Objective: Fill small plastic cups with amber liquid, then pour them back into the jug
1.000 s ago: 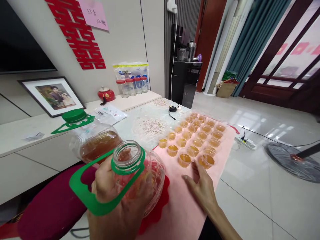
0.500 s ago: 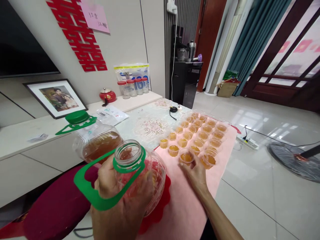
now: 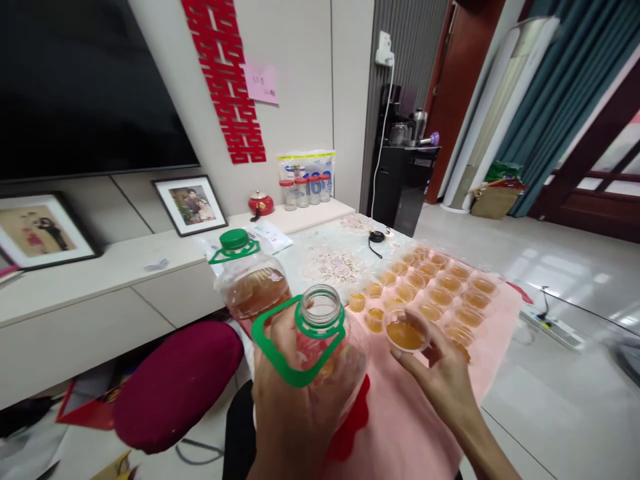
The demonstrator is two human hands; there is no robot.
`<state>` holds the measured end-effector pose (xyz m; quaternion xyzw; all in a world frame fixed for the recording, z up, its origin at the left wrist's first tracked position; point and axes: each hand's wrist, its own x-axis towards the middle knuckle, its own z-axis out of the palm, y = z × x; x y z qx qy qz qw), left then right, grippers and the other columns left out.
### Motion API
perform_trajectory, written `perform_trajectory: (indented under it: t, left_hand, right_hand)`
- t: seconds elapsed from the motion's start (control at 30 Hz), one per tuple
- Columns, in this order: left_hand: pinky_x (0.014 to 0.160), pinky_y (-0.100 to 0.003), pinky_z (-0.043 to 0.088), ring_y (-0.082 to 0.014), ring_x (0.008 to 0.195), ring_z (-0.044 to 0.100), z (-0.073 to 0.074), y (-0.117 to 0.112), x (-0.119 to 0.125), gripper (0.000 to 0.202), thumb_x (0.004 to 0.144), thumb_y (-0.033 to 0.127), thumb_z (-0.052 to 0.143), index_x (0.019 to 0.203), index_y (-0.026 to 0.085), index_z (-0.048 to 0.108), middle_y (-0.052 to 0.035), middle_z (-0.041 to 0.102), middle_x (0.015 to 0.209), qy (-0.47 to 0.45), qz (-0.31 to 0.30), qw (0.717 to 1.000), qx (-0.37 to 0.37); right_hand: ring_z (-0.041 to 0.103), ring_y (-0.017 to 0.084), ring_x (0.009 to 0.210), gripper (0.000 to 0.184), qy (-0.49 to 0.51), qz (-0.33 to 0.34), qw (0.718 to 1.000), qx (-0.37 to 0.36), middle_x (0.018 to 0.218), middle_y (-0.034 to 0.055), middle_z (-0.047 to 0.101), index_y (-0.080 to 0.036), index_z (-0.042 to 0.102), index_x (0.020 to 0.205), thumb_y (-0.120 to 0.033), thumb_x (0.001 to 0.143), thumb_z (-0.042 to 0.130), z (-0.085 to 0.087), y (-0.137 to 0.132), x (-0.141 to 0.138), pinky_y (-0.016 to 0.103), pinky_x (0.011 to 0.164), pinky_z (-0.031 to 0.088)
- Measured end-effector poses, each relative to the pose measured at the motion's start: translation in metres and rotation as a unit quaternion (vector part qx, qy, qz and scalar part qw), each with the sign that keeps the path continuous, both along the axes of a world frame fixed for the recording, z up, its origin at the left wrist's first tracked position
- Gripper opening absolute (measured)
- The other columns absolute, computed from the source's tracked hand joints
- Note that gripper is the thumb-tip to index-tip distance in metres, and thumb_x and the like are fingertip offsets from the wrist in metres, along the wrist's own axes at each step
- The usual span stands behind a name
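Observation:
My left hand is wrapped round a clear plastic jug with an uncapped mouth and a green carry handle. Between the thumb and fingers of my right hand is a small clear plastic cup of amber liquid, tipped a little toward me. It is just in front of rows of similar filled cups on a pink cloth. Beyond my left hand stands a second jug, capped in green and partly full of brown liquid.
A maroon stool is at the left. Behind the table, a white cabinet bears framed photos, a red pot and several red-lidded jars. A black tape measure lies on the flowered tablecloth. A power strip is on the floor.
My right hand has lifted the cup from the front of the rows and brought it nearer to the open jug. The view has swung left; my left hand keeps its hold.

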<state>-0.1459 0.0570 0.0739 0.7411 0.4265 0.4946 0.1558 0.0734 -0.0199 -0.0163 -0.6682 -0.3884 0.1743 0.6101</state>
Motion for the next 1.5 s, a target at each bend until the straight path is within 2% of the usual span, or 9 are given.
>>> perform_trajectory:
  t: [0.07, 0.13, 0.27, 0.47, 0.63, 0.77, 1.07, 1.23, 1.5]
  left_hand:
    - [0.076, -0.042, 0.058, -0.0229, 0.086, 0.069, 0.003, -0.002, 0.003, 0.033, 0.089, 0.049, 0.069, 0.111, 0.026, 0.060, -0.0013, 0.071, 0.101, -0.001, 0.005, 1.000, 0.007]
    - [0.078, -0.045, 0.059, -0.0236, 0.089, 0.071, 0.005, -0.003, 0.005, 0.029, 0.090, 0.045, 0.068, 0.112, 0.028, 0.062, -0.0016, 0.073, 0.104, 0.017, 0.008, 0.999, 0.043]
    - [0.081, -0.045, 0.063, -0.0242, 0.097, 0.074, 0.011, -0.002, 0.007, 0.021, 0.088, 0.034, 0.069, 0.109, 0.029, 0.066, -0.0013, 0.077, 0.109, 0.038, 0.016, 0.994, 0.097]
    - [0.072, -0.049, 0.067, -0.0268, 0.082, 0.076, 0.014, -0.002, 0.011, 0.034, 0.073, 0.022, 0.073, 0.104, 0.026, 0.062, -0.0005, 0.077, 0.091, 0.018, 0.048, 0.996, 0.069]
    - [0.072, -0.051, 0.068, -0.0279, 0.086, 0.078, 0.011, -0.001, 0.011, 0.043, 0.073, 0.023, 0.074, 0.114, 0.027, 0.060, -0.0018, 0.077, 0.096, 0.024, 0.047, 0.994, 0.096]
    - [0.072, -0.053, 0.069, -0.0290, 0.085, 0.077, 0.010, 0.001, 0.013, 0.038, 0.071, 0.023, 0.075, 0.107, 0.026, 0.062, -0.0023, 0.078, 0.094, 0.011, 0.053, 0.995, 0.085]
    - [0.073, -0.055, 0.069, -0.0289, 0.086, 0.077, 0.010, -0.001, 0.015, 0.032, 0.075, 0.026, 0.072, 0.105, 0.028, 0.061, -0.0016, 0.078, 0.095, -0.002, 0.043, 0.997, 0.068]
    - [0.070, -0.057, 0.068, -0.0305, 0.083, 0.077, 0.013, -0.002, 0.014, 0.040, 0.071, 0.021, 0.074, 0.106, 0.028, 0.057, -0.0001, 0.077, 0.092, 0.014, 0.057, 0.995, 0.075]
    - [0.068, -0.053, 0.067, -0.0287, 0.080, 0.075, 0.013, 0.000, 0.015, 0.036, 0.071, 0.019, 0.072, 0.103, 0.028, 0.055, -0.0001, 0.075, 0.088, 0.016, 0.062, 0.994, 0.092]
  right_hand:
    - [0.064, 0.031, 0.132, 0.059, -0.042, 0.035, 0.998, 0.024, 0.140, 0.0037, 0.069, -0.036, 0.067, 0.135, -0.049, 0.081, 0.087, 0.028, 0.006, 0.001, 0.058, 0.113, 0.053]
    - [0.066, 0.030, 0.129, 0.057, -0.155, 0.058, 0.985, 0.054, 0.139, 0.0023, 0.069, -0.039, 0.064, 0.139, -0.047, 0.086, 0.084, 0.058, 0.014, 0.002, 0.054, 0.106, 0.057]
    - [0.069, 0.025, 0.123, 0.054, -0.311, 0.089, 0.939, 0.117, 0.135, 0.0020, 0.071, -0.034, 0.062, 0.141, -0.039, 0.090, 0.081, 0.112, 0.030, 0.000, 0.043, 0.103, 0.059]
    - [0.069, 0.020, 0.115, 0.046, -0.416, 0.127, 0.888, 0.149, 0.126, 0.0019, 0.072, -0.026, 0.063, 0.137, -0.032, 0.093, 0.076, 0.159, 0.046, -0.007, 0.035, 0.100, 0.057]
    - [0.068, 0.016, 0.117, 0.048, -0.459, 0.157, 0.855, 0.182, 0.127, 0.0029, 0.071, -0.023, 0.061, 0.140, -0.024, 0.093, 0.073, 0.174, 0.054, -0.010, 0.029, 0.102, 0.054]
    - [0.067, 0.014, 0.116, 0.045, -0.493, 0.177, 0.827, 0.205, 0.125, 0.0036, 0.071, -0.021, 0.060, 0.138, -0.017, 0.093, 0.067, 0.181, 0.059, -0.011, 0.027, 0.101, 0.054]
    - [0.066, 0.022, 0.123, 0.053, -0.542, 0.182, 0.791, 0.219, 0.128, 0.0100, 0.070, -0.018, 0.059, 0.138, -0.006, 0.087, 0.059, 0.188, 0.065, -0.014, 0.039, 0.105, 0.057]
    - [0.066, 0.025, 0.124, 0.053, -0.556, 0.169, 0.783, 0.221, 0.128, 0.0125, 0.069, -0.016, 0.058, 0.139, -0.003, 0.087, 0.060, 0.191, 0.064, -0.016, 0.043, 0.106, 0.059]
    - [0.063, 0.019, 0.121, 0.044, -0.594, 0.155, 0.754, 0.233, 0.127, 0.0167, 0.067, -0.003, 0.062, 0.136, -0.001, 0.092, 0.059, 0.196, 0.064, -0.019, 0.031, 0.109, 0.053]
